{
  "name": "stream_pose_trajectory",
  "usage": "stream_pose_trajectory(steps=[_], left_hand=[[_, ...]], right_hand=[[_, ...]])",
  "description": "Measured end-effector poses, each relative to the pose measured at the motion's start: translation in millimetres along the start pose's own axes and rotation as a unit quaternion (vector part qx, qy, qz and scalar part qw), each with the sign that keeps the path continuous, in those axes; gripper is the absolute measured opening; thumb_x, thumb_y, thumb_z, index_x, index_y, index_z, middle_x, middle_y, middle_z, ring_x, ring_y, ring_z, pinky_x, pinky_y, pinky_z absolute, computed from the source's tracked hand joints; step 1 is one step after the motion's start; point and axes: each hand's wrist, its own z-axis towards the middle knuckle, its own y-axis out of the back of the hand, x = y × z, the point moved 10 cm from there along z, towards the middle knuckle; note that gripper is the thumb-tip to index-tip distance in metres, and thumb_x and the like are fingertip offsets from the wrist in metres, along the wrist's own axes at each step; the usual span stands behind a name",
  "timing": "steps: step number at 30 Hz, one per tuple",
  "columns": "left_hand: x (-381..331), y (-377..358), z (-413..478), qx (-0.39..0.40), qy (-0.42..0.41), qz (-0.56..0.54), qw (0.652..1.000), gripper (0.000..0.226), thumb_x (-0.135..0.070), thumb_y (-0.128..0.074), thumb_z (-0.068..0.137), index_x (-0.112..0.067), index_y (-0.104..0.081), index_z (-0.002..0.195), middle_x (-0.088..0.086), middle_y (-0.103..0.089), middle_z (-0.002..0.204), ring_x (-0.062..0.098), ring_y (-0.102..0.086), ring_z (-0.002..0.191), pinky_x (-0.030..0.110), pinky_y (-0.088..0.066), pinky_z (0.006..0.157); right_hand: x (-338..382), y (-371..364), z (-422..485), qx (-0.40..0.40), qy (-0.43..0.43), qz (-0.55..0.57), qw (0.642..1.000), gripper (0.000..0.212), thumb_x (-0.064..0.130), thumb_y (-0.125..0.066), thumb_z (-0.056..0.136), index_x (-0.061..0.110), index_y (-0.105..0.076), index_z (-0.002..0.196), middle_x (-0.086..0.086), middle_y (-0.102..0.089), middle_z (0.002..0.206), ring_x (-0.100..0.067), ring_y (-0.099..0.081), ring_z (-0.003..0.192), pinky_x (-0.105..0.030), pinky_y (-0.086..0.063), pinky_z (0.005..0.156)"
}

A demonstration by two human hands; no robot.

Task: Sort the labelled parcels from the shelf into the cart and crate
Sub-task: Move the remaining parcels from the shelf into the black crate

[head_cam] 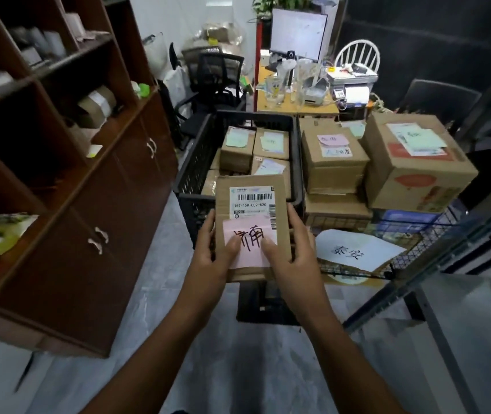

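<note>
I hold a small cardboard parcel (250,186) in front of me, just before the near edge of the black crate (192,171). It carries a white barcode label and a pink handwritten note. My left hand (214,249) grips its left side, thumb on the pink note. My right hand (293,249) grips its right side, thumb also on the note. Several labelled parcels lie inside the crate. To the right, the wire cart (417,249) holds several stacked boxes. The brown shelf (68,162) stands at the left with a taped parcel (96,104) in one bay.
A white sign (357,249) with handwriting hangs on the cart's front. Behind stand a black office chair (217,76), a desk (298,107) with a monitor and printer, and a white chair (357,53). A metal frame (435,258) crosses the right side.
</note>
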Motion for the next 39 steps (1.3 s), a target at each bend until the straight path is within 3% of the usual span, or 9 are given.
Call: stream_pose_trajectory(steps=[9,12,16,22,27,30,32,36,39], left_hand=[[-13.4,42.7,85.7,-0.042,-0.015,-0.022,0.999,0.074,-0.043,-0.069,0.087,-0.042,-0.037,0.154,-0.008,-0.068,0.131,0.012,-0.072,0.110,0.038,-0.062,0.085],[-13.0,58.0,125.8,-0.037,-0.009,-0.022,0.999,0.072,-0.046,-0.073,0.089,-0.043,-0.040,0.153,-0.006,-0.067,0.133,0.013,-0.071,0.112,0.042,-0.062,0.087],[-17.5,65.8,178.1,-0.022,-0.012,-0.009,1.000,0.062,-0.041,-0.071,0.093,-0.051,-0.041,0.146,-0.014,-0.065,0.131,0.003,-0.071,0.106,0.027,-0.061,0.080],[-11.9,76.7,248.5,-0.009,-0.009,0.033,0.999,0.065,-0.039,-0.069,0.097,-0.049,-0.037,0.152,-0.016,-0.060,0.136,0.001,-0.066,0.110,0.032,-0.059,0.091],[7.0,78.3,292.6,0.017,0.007,0.069,0.997,0.068,-0.042,-0.068,0.097,-0.047,-0.032,0.155,-0.012,-0.053,0.140,0.001,-0.061,0.112,0.022,-0.055,0.084],[23.3,75.5,313.6,0.021,0.028,0.115,0.993,0.071,-0.064,-0.065,0.084,-0.064,-0.029,0.145,-0.005,-0.050,0.148,0.015,-0.062,0.119,0.041,-0.059,0.093],[31.1,67.5,325.8,0.030,0.032,0.134,0.990,0.071,-0.058,-0.067,0.089,-0.064,-0.027,0.147,-0.005,-0.046,0.151,0.016,-0.059,0.121,0.040,-0.058,0.093],[52.6,49.9,351.7,0.047,0.053,0.146,0.987,0.077,-0.054,-0.068,0.090,-0.062,-0.022,0.151,0.001,-0.040,0.159,0.023,-0.053,0.133,0.050,-0.052,0.105],[66.5,44.0,363.5,0.043,0.087,0.189,0.977,0.077,-0.045,-0.067,0.096,-0.048,-0.022,0.159,0.005,-0.035,0.161,0.026,-0.049,0.137,0.047,-0.047,0.109]], right_hand=[[4.2,-53.6,78.7,0.074,0.017,-0.007,0.997,0.070,0.028,-0.065,0.100,0.051,-0.027,0.155,0.028,-0.039,0.135,0.020,-0.054,0.112,-0.009,-0.053,0.082],[-0.3,-73.3,106.3,0.084,0.021,-0.024,0.996,0.071,0.038,-0.065,0.099,0.055,-0.026,0.155,0.016,-0.043,0.146,0.001,-0.057,0.125,-0.032,-0.058,0.097],[-1.4,-88.8,149.9,0.069,0.009,-0.066,0.995,0.074,0.059,-0.062,0.090,0.065,-0.021,0.151,0.010,-0.048,0.148,-0.014,-0.057,0.131,-0.049,-0.055,0.101],[-14.9,-113.8,205.1,0.067,-0.021,-0.113,0.991,0.076,0.060,-0.060,0.092,0.060,-0.018,0.155,0.012,-0.049,0.151,-0.011,-0.060,0.126,-0.047,-0.058,0.098],[-37.1,-122.1,235.4,0.073,-0.060,-0.154,0.983,0.078,0.063,-0.059,0.093,0.055,-0.016,0.157,0.015,-0.045,0.155,-0.003,-0.051,0.133,-0.046,-0.052,0.107],[-50.8,-118.7,248.1,0.086,-0.083,-0.195,0.974,0.075,0.051,-0.059,0.100,0.042,-0.018,0.162,0.016,-0.045,0.155,0.007,-0.046,0.131,-0.023,-0.045,0.107],[-60.8,-113.3,259.5,0.090,-0.094,-0.217,0.967,0.071,0.047,-0.059,0.101,0.040,-0.023,0.162,0.016,-0.045,0.155,0.007,-0.047,0.131,-0.014,-0.043,0.103],[-87.8,-102.5,294.6,0.099,-0.099,-0.292,0.946,0.071,0.046,-0.060,0.100,0.032,-0.028,0.162,0.010,-0.044,0.154,-0.010,-0.040,0.141,-0.030,-0.036,0.110],[-110.6,-102.6,318.2,0.131,-0.104,-0.349,0.922,0.070,0.048,-0.060,0.099,0.024,-0.033,0.160,-0.001,-0.042,0.157,-0.020,-0.036,0.146,-0.037,-0.032,0.118]])
